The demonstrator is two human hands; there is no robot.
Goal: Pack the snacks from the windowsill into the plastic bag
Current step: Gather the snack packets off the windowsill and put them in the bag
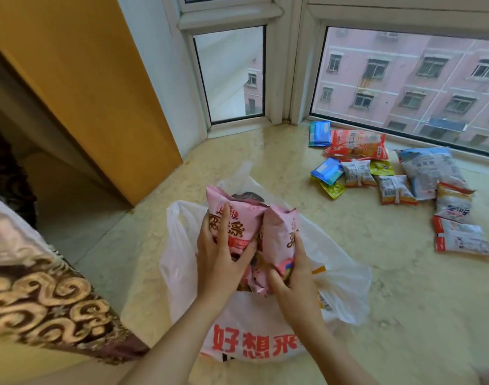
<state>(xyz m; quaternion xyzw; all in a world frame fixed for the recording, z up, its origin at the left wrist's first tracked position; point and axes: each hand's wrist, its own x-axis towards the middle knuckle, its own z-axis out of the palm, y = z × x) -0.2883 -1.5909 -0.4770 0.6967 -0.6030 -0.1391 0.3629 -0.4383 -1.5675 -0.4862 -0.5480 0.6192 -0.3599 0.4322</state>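
Observation:
A white plastic bag with red characters lies open on the marble windowsill in front of me. Two pink snack packs stand upright in its mouth. My left hand grips the left pink pack. My right hand grips the right pink pack. Something dark shows behind the packs inside the bag. Several more snacks lie by the window at the right: a red pack, blue packs, small white packs, yellow sachets, a large pale blue pack.
Window panes border the sill at the back and right. A yellow wall panel stands at the left. A patterned brown and gold curtain hangs at the lower left. Bare sill lies between the bag and the snack pile.

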